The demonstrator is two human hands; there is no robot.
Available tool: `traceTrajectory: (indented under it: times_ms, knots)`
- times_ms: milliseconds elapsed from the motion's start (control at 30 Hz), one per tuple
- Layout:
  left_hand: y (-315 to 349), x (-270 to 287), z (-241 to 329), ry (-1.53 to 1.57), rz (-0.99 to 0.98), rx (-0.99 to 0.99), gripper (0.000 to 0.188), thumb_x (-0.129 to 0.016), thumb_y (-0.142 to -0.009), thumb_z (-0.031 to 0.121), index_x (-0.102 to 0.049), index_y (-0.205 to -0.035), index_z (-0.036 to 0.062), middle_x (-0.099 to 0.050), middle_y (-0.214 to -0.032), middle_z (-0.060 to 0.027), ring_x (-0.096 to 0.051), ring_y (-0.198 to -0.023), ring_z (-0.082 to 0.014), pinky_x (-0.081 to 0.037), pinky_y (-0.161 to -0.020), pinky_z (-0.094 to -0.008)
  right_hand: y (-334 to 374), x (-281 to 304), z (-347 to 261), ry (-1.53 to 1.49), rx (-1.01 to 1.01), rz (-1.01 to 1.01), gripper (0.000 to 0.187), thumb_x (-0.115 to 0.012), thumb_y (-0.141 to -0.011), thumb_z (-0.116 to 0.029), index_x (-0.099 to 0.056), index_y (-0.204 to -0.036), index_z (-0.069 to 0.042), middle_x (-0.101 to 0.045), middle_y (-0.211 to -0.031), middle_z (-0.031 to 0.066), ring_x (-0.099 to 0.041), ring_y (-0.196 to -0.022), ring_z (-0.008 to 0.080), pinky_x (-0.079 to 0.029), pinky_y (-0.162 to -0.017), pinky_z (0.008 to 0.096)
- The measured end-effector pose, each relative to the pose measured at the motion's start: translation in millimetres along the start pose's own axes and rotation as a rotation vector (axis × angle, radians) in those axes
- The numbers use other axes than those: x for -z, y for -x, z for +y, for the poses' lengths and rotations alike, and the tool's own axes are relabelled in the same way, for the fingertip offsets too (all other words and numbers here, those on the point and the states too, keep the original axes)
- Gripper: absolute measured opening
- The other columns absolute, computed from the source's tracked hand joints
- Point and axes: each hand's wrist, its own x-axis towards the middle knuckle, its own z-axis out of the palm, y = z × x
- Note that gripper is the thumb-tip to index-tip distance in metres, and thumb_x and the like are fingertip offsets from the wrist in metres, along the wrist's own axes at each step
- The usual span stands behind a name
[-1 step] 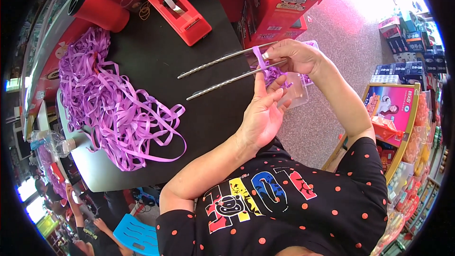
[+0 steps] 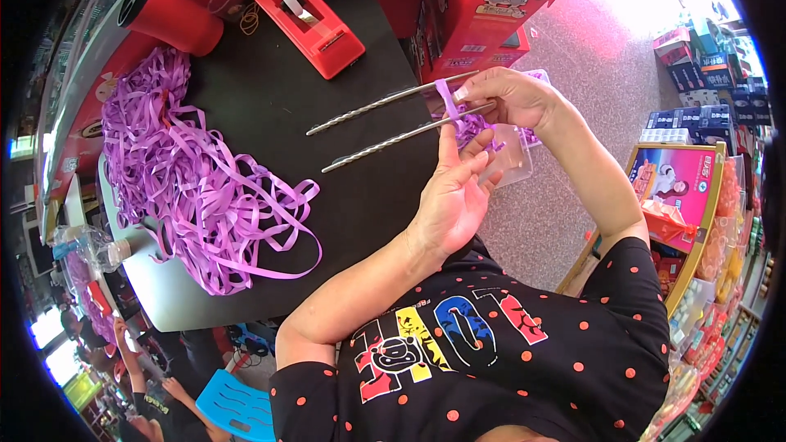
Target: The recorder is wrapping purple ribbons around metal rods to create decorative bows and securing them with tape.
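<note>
Two slim metal rods with twisted ends (image 2: 372,147) stretch side by side over the table's right part, spiral ends pointing left. A strip of purple ribbon (image 2: 448,98) is looped round both near their right ends. My right hand (image 2: 512,98) pinches the rods at that end, the thumb beside the ribbon. From below, my left hand (image 2: 458,196) comes up palm upward, one digit raised against the ribbon at the lower rod, the others loosely curled. Short purple ribbon pieces (image 2: 473,125) show between the hands, over a clear plastic box (image 2: 517,160) partly hidden behind them.
A large heap of purple ribbon (image 2: 213,205) covers the left of the black table (image 2: 270,115). Toward the back are a red tape dispenser (image 2: 309,23), rubber bands (image 2: 250,19) and a red tumbler (image 2: 173,18). Red cartons (image 2: 483,16) stand right. Another person (image 2: 155,389) sits lower left.
</note>
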Motion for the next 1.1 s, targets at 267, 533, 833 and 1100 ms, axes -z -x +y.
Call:
traceTrajectory:
  times_ms: [267,533,833,1100]
  knots:
    - [1,2,-1,0.03,-0.026,0.023,0.073,-0.048,-0.093,0.006,-0.009,-0.149,0.0305,-0.048,-0.127,-0.0008,-0.047,-0.111,-0.0134,-0.036,-0.093,-0.0339,17,10,2,-0.015,0.093,0.064,0.021,-0.061,-0.089,-0.022,-0.068,-0.093,-0.002,-0.053,-0.072,-0.0067,-0.045,-0.063,0.0035,-0.037,-0.057,0.0183]
    - [0,1,-1,0.052,-0.005,0.005,0.065,-0.05,-0.093,0.008,-0.019,-0.146,0.0316,-0.047,-0.13,-0.0053,-0.045,-0.113,-0.0201,-0.035,-0.098,-0.0398,2,2,9,-0.013,0.11,0.12,0.019,-0.066,-0.086,-0.015,-0.066,-0.099,-0.002,-0.064,-0.082,-0.0009,-0.058,-0.073,0.0066,-0.047,-0.066,0.0208]
    - [0,-2,2,0.061,-0.011,0.032,0.075,-0.058,-0.089,0.008,-0.015,-0.147,0.026,-0.049,-0.126,-0.0051,-0.046,-0.11,-0.0191,-0.037,-0.096,-0.0385,-47,19,39,-0.137,0.06,-0.26,0.024,-0.068,-0.084,-0.012,-0.063,-0.104,0.0,-0.066,-0.09,0.0052,-0.062,-0.077,0.0125,-0.051,-0.069,0.0253]
    - [0,-3,5,0.051,-0.008,0.033,0.073,-0.06,-0.088,0.01,-0.018,-0.146,0.0255,-0.048,-0.127,-0.0044,-0.046,-0.111,-0.018,-0.037,-0.097,-0.0379,-66,17,53,-0.23,0.172,-0.415,0.026,-0.07,-0.084,-0.018,-0.061,-0.102,-0.002,-0.063,-0.082,0.0032,-0.06,-0.069,0.011,-0.049,-0.061,0.0237]
